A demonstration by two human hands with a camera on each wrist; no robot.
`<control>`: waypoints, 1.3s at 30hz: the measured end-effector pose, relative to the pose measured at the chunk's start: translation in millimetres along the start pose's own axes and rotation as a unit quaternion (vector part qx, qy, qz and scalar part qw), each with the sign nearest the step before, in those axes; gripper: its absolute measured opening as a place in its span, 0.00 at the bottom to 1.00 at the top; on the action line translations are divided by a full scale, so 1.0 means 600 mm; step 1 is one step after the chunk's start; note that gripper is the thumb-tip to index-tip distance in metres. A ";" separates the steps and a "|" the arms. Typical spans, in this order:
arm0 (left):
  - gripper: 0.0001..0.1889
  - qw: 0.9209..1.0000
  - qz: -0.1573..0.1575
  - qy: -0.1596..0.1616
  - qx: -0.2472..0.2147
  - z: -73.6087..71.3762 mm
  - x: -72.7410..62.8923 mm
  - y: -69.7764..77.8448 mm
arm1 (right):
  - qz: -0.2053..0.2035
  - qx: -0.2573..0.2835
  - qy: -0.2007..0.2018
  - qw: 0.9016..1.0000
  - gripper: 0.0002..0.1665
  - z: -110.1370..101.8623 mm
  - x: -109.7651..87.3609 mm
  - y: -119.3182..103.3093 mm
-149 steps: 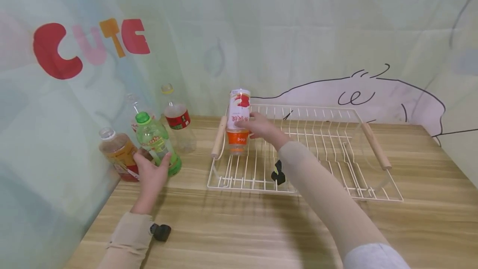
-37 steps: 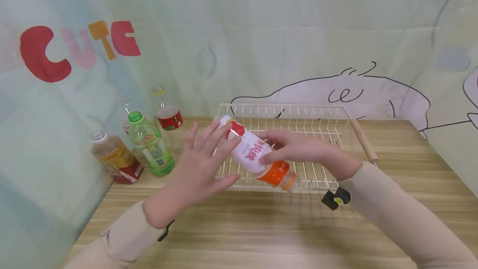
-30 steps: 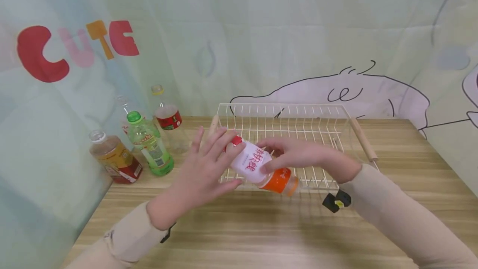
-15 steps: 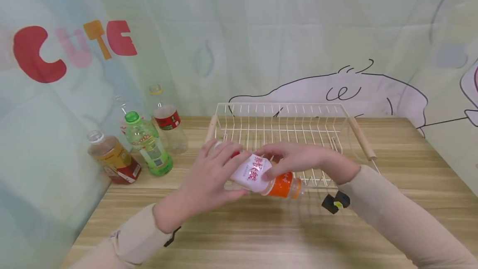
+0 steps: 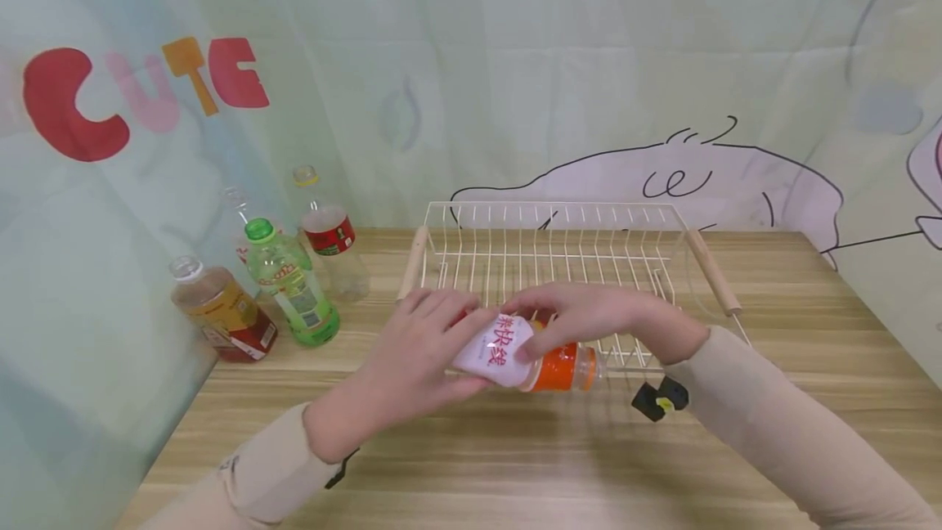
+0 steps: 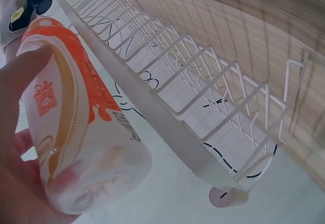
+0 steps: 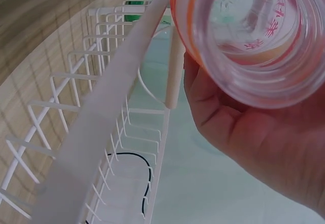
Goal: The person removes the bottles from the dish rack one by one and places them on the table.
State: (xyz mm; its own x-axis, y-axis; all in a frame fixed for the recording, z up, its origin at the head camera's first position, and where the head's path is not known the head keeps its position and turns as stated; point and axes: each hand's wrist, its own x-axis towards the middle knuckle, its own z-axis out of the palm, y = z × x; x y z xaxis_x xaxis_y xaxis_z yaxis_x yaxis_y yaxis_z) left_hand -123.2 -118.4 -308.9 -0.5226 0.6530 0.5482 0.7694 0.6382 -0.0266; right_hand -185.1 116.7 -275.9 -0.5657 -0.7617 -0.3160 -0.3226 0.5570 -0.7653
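In the head view a white plastic drink bottle (image 5: 495, 357) with red lettering and an orange band lies nearly level over the front of a white wire dish rack (image 5: 552, 255). My left hand (image 5: 405, 358) wraps its base end, fingers above and thumb below. Toward the neck, my right hand (image 5: 596, 319) grips it between thumb and fingers. The left wrist view has the bottle (image 6: 86, 122) with its base toward the camera. Its capless mouth (image 7: 209, 56) faces the right wrist camera, and the inside is visible.
Several bottles stand at the left by the curtain: a brown-orange one (image 5: 224, 313), a green one (image 5: 298, 293), a red-labelled one (image 5: 329, 237) and a clear one (image 5: 237, 201) partly hidden. The rack has wooden handles (image 5: 712, 272) and stands on a wood-grain table (image 5: 471, 464).
Earlier the bottle was upright, neck down, in the right hand, with the left by the green bottle. Since then it has tilted toward level and lowered, and the left hand has closed around its base.
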 end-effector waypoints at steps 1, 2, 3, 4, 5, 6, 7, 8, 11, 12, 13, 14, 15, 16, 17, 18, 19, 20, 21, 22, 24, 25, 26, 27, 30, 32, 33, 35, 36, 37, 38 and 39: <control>0.32 1.000 0.001 0.000 0.000 -0.001 0.000 0.001 | -0.002 -0.004 0.001 1.000 0.32 0.000 0.000 -0.001; 0.32 1.000 0.003 -0.001 0.001 -0.002 0.000 0.001 | -0.005 -0.008 0.001 1.000 0.32 -0.001 -0.001 -0.002; 0.32 1.000 0.004 -0.002 0.002 -0.002 0.000 0.002 | -0.007 -0.011 0.001 1.000 0.32 -0.001 -0.001 -0.003; 0.32 1.000 0.005 -0.004 0.003 -0.003 0.000 0.002 | -0.008 -0.016 0.001 1.000 0.33 -0.001 -0.001 -0.004; 0.32 1.000 0.005 -0.006 0.005 -0.004 0.001 0.003 | -0.008 -0.019 0.002 1.000 0.33 -0.001 -0.002 -0.005; 0.32 1.000 0.006 -0.007 0.006 -0.005 0.000 0.003 | -0.007 -0.023 0.003 1.000 0.33 -0.001 -0.003 -0.006; 0.32 1.000 0.006 -0.008 0.007 -0.006 0.000 0.003 | -0.006 -0.026 0.004 1.000 0.33 -0.002 -0.003 -0.007; 0.32 1.000 0.007 -0.008 0.009 -0.007 0.000 0.004 | -0.006 -0.029 0.004 1.000 0.33 -0.002 -0.004 -0.008; 0.31 1.000 0.009 -0.004 0.011 -0.008 -0.002 0.004 | -0.010 -0.037 0.005 0.999 0.32 -0.002 -0.005 -0.011; 0.31 1.000 0.011 -0.001 0.013 -0.008 -0.002 0.005 | -0.013 -0.039 0.005 0.999 0.32 -0.003 -0.006 -0.012; 0.31 1.000 0.013 0.002 0.014 -0.008 -0.002 0.005 | -0.018 -0.040 0.004 0.999 0.32 -0.003 -0.006 -0.013; 0.31 1.000 0.015 0.005 0.015 -0.008 -0.003 0.005 | -0.022 -0.042 0.003 0.999 0.32 -0.003 -0.007 -0.015; 0.31 1.000 0.016 0.008 0.016 -0.009 -0.003 0.005 | -0.026 -0.042 0.003 0.999 0.31 -0.004 -0.008 -0.017; 0.31 1.000 0.017 0.012 0.016 -0.010 -0.004 0.005 | -0.031 -0.043 0.003 0.999 0.31 -0.004 -0.009 -0.019; 0.31 1.000 0.018 0.017 0.016 -0.010 -0.004 0.004 | -0.037 -0.043 0.002 0.998 0.31 -0.005 -0.010 -0.020; 0.31 0.999 0.019 0.021 0.015 -0.011 -0.004 0.004 | -0.042 -0.044 0.004 0.998 0.30 -0.006 -0.012 -0.023; 0.31 0.999 0.018 0.025 0.014 -0.012 -0.005 0.004 | -0.048 -0.046 0.005 0.998 0.30 -0.006 -0.013 -0.025; 0.31 0.999 0.016 0.027 0.012 -0.013 -0.006 0.003 | -0.052 -0.046 0.009 0.998 0.29 -0.007 -0.015 -0.027; 0.31 0.999 0.014 0.030 0.011 -0.014 -0.007 0.002 | -0.056 -0.047 0.013 0.997 0.29 -0.008 -0.017 -0.029; 0.32 0.999 0.010 0.030 0.010 -0.016 -0.008 0.001 | -0.057 -0.046 0.018 0.997 0.29 -0.009 -0.018 -0.031; 0.33 1.000 0.001 0.030 0.007 -0.020 -0.011 -0.001 | -0.055 -0.044 0.032 0.997 0.29 -0.013 -0.023 -0.034; 0.33 0.999 -0.005 0.031 0.006 -0.022 -0.013 -0.003 | -0.050 -0.042 0.040 0.997 0.30 -0.015 -0.025 -0.035; 0.34 0.999 -0.011 0.032 0.004 -0.025 -0.014 -0.004 | -0.044 -0.039 0.050 0.997 0.30 -0.017 -0.027 -0.037; 0.34 0.999 -0.017 0.035 0.003 -0.028 -0.016 -0.006 | -0.041 -0.036 0.059 0.997 0.30 -0.020 -0.029 -0.037; 0.35 0.998 -0.037 0.054 0.001 -0.037 -0.022 -0.012 | -0.028 -0.022 0.088 0.995 0.31 -0.028 -0.037 -0.038; 0.35 0.996 -0.052 0.071 0.001 -0.044 -0.027 -0.016 | -0.026 -0.012 0.109 0.994 0.31 -0.034 -0.041 -0.036; 0.35 0.995 -0.059 0.081 0.000 -0.047 -0.030 -0.019 | -0.026 -0.004 0.118 0.993 0.31 -0.037 -0.044 -0.034; 0.35 0.992 -0.072 0.101 -0.002 -0.053 -0.036 -0.024 | -0.035 0.015 0.136 0.990 0.29 -0.042 -0.049 -0.029; 0.36 0.991 -0.081 0.111 -0.002 -0.056 -0.039 -0.026 | -0.042 0.022 0.145 0.988 0.28 -0.044 -0.052 -0.027; 0.36 0.989 -0.090 0.120 -0.001 -0.059 -0.042 -0.029 | -0.047 0.027 0.154 0.987 0.28 -0.046 -0.055 -0.023; 0.36 0.987 -0.103 0.127 0.000 -0.062 -0.046 -0.031 | -0.051 0.029 0.164 0.985 0.28 -0.047 -0.059 -0.020; 0.36 0.984 -0.117 0.135 0.000 -0.065 -0.049 -0.033 | -0.055 0.032 0.174 0.983 0.28 -0.047 -0.063 -0.016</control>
State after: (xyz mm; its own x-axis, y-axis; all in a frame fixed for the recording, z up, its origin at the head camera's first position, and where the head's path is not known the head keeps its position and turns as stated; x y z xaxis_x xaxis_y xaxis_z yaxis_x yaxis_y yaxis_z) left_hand -108.9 -166.1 -291.9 -0.5683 0.3563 0.7417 0.6403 0.7576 0.1266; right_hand -182.2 149.7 -240.7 -0.7586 -0.6510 -0.0265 -0.3547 0.4467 -0.8214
